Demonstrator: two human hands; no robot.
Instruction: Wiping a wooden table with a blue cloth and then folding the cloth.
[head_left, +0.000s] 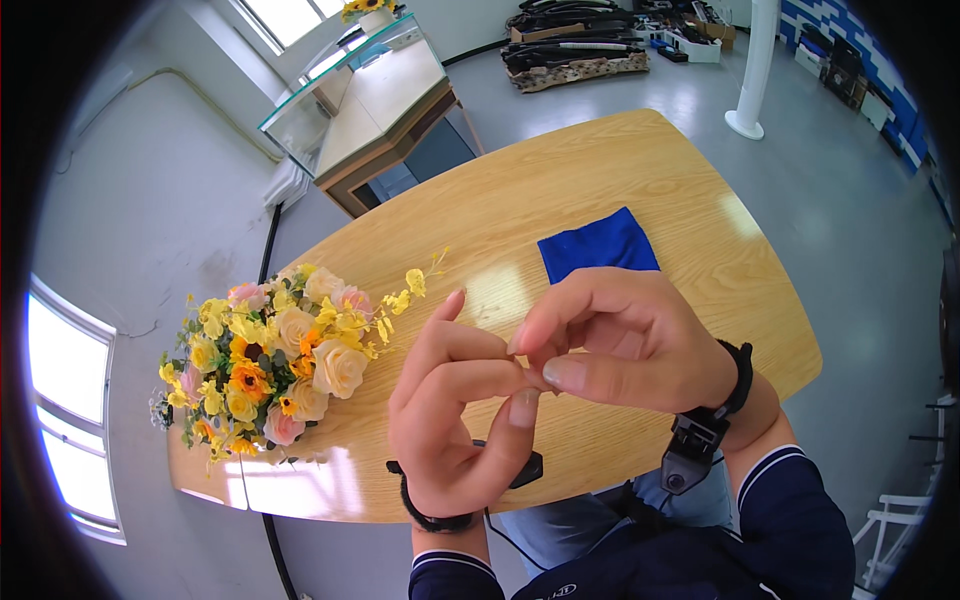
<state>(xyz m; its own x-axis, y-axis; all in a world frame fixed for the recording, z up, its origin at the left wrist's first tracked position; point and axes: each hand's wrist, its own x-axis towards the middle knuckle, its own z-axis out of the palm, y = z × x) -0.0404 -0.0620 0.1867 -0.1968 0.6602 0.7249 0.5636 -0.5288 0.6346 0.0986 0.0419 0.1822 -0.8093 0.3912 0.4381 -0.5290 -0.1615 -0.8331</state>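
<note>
My left hand [455,400] and my right hand [635,345] meet in the air above the near side of a wooden table [500,220]. Each is closed in a pinch, thumb against fingers, and the fingertips of both touch or nearly touch. Whatever they hold, if anything, is too small or too hidden to make out. My left little finger sticks up, apart from the pinch. Just beyond my right hand, a folded blue cloth [600,245] lies on the tabletop. A black strap with a small camera [690,455] goes round my right wrist; another black strap [435,515] circles the left.
A large bunch of yellow, pink and cream artificial-looking flowers [270,360] covers the table's left end. Beyond the table stand a glass-edged counter [375,110] and a white pillar [755,70]. Dark bundled items [575,45] are stacked on the floor at the back.
</note>
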